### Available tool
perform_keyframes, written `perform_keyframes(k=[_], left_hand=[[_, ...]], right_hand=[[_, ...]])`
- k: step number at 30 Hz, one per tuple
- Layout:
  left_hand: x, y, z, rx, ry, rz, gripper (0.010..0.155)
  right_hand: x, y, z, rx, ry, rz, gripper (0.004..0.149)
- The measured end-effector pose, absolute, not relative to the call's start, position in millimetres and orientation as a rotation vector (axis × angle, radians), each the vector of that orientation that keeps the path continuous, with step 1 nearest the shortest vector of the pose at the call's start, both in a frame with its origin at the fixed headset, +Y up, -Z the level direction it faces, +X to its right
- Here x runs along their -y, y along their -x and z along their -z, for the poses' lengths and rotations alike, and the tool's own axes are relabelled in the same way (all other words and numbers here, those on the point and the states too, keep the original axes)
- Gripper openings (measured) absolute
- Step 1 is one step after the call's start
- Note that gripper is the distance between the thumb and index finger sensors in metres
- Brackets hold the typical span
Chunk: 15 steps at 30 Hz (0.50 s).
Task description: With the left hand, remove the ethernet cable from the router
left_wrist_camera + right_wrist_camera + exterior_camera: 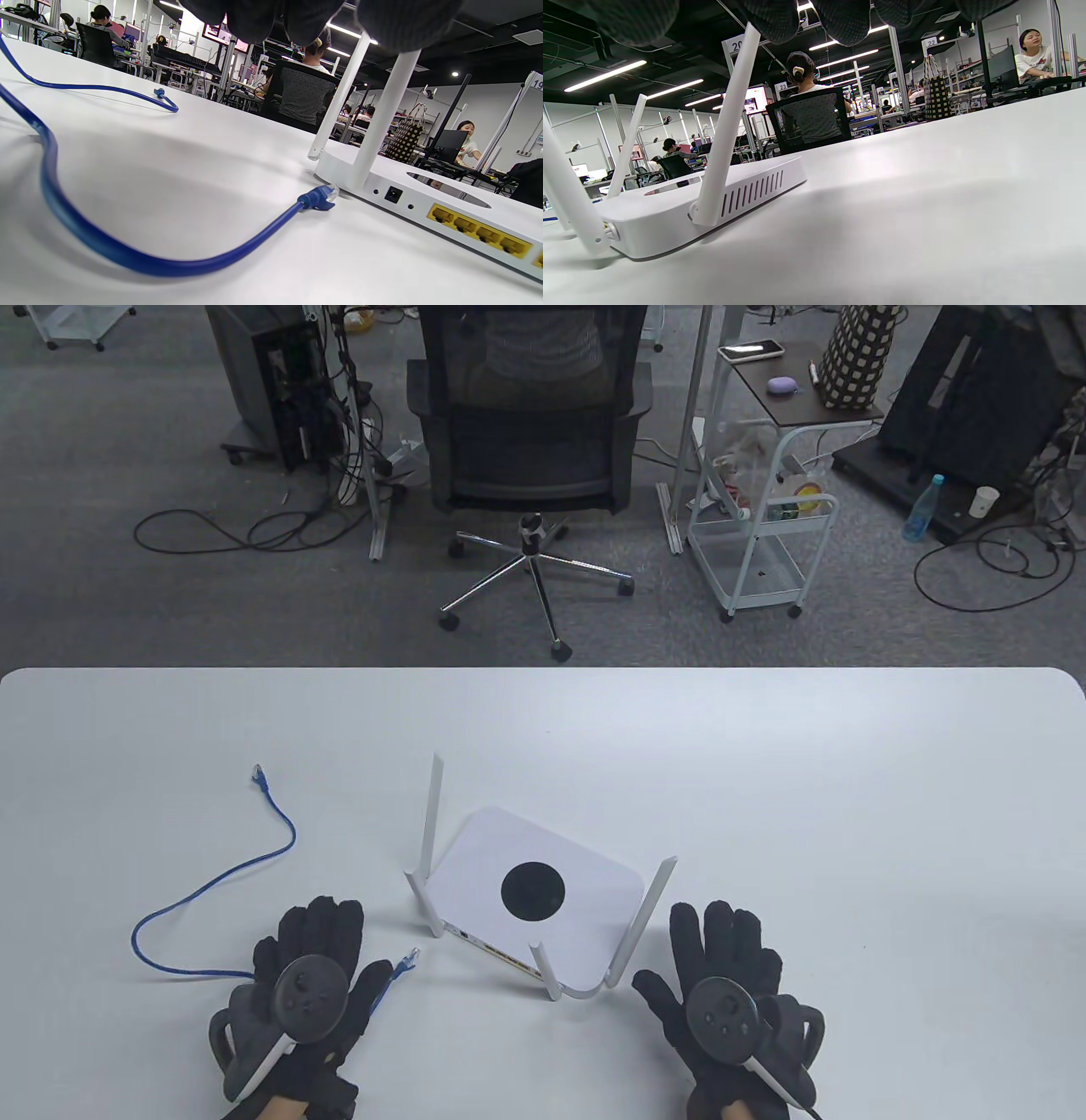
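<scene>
A white table (764,746) carries a white router (543,848) with four raised antennas, its row of yellow ports (479,231) turned toward the person and, in the left wrist view, every visible socket vacant. Flanking it, palm-down on the tabletop, are the gloved left hand (307,984) and right hand (730,993), each with fingers spread flat and gripping nothing. The blue ethernet cable (212,891) is already out of the router: it lies loose on the table to the router's left, looping from a far plug (259,774) out around and back under the left hand, where the cord passes beneath the palm, though no frame shows fingers curled round it. Its near plug (320,197) emerges beside the left thumb and rests on the tabletop just short of the router's near-left corner, close to that corner's antenna and apart from the ports. That end's long axis runs from the left hand up and rightward, tip aimed at the router's back face. The left hand is plainly the nearer; the right hand sits across the router from the plug, well apart from it. Judged from this layout, the removal looks complete, with nothing left but to lift the hand clear.
</scene>
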State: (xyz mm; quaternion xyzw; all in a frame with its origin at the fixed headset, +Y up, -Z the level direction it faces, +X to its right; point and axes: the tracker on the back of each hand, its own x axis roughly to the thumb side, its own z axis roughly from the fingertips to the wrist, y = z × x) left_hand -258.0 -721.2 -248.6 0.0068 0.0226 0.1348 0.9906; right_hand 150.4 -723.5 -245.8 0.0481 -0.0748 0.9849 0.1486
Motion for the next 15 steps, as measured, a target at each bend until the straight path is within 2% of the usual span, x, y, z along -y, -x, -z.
perform_keyframes(k=[15], left_hand=[[722.4,258.6,248.8,-0.042,-0.015,-0.269,0.076]], right_hand=[[723.1,-150.0,245.3,0.206,-0.13,-2.844,0.084]])
